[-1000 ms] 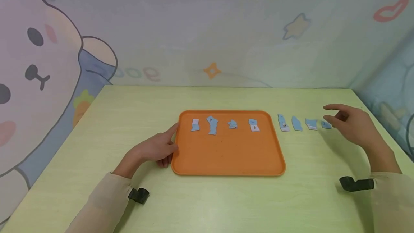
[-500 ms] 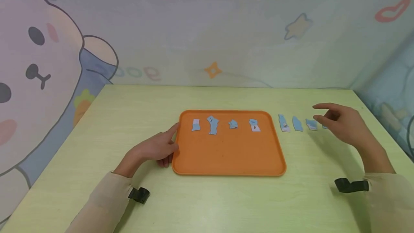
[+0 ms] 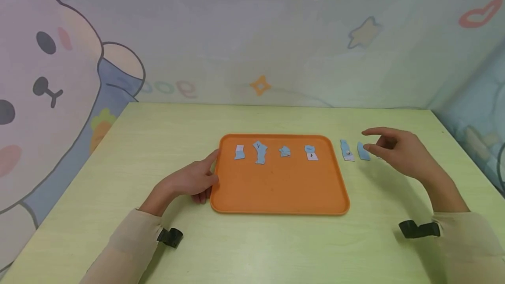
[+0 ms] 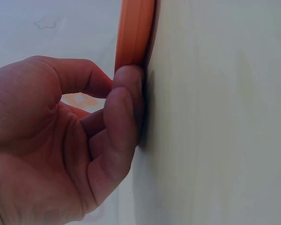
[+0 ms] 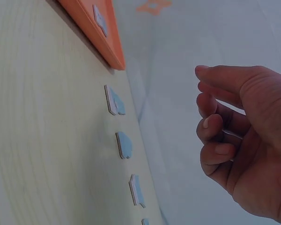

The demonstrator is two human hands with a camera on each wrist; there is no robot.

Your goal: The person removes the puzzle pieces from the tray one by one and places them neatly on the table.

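Note:
My left hand [image 3: 189, 179] holds the left edge of an orange tray [image 3: 276, 192]; its thumb meets the rim and its index finger lies along the side. Several light-blue, irregular puzzle pieces lie in a row in the tray, among them a branched one [image 3: 260, 152] and one with a white end [image 3: 311, 153]. Over the table right of the tray hovers my right hand [image 3: 400, 150], thumb and index finger apart with nothing between them. Below it lie a curved blue piece [image 3: 363, 151] and a partly covered piece [image 5: 137, 191]. A long piece [image 3: 346, 150] is closest to the tray.
The pale green table [image 3: 252, 249] extends around the tray. Behind it hangs a printed cloth [image 3: 221, 34] with a cartoon bear at left. A black band camera [image 3: 419, 229] sits on the right sleeve, and another band camera [image 3: 170, 237] on the left.
My right hand has moved left along the row of loose pieces, from above the rightmost one to near the curved one. My left hand stays at the tray; the pieces lie as before.

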